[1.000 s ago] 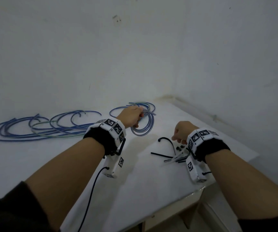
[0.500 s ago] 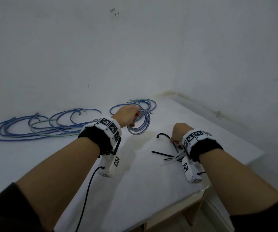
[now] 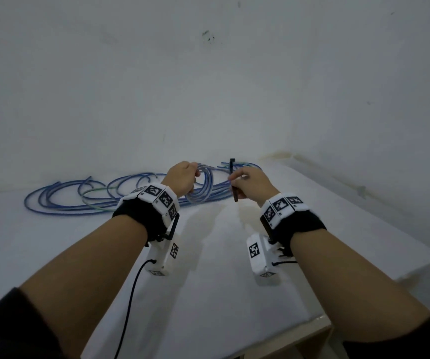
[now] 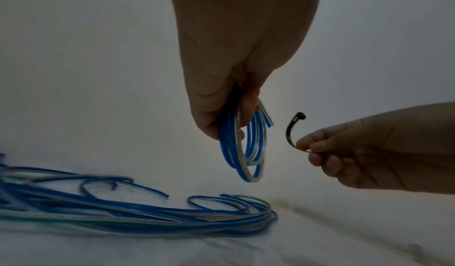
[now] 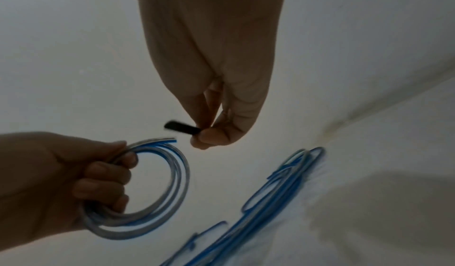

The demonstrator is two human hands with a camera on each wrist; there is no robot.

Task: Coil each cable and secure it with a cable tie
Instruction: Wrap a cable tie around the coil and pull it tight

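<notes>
**Coil in one hand, tie in the other, both held above the table**

The left hand (image 3: 181, 177) was raised above the white table (image 3: 208, 294), its fingers curled round a small coil of blue and pale cable (image 3: 201, 187). In the left wrist view the coil (image 4: 246, 149) hung down from that grip as several stacked loops, with two cut ends poking out beside the fingers. The right wrist view showed the same coil (image 5: 169, 182) as an open ring, the left hand's (image 5: 49, 182) fingers wrapped through it.

Just beside the coil, apart from it, the right hand (image 3: 251, 183) pinched a black cable tie (image 3: 233, 182) between thumb and fingertips, the other fingers curled in. In the head view the tie stood roughly upright, its head end above the hand and its tail below. From the left wrist it (image 4: 293, 132) curved upward out of the right hand (image 4: 369, 153), the square head at the top, near the coil's cut ends without touching them.

Beyond the coil, along the wall side of the table, the loose cables (image 3: 92, 195) lay in long blue, pale and green loops flat on the surface. Both wrists carried black bands with white marker blocks (image 3: 156, 198).
</notes>
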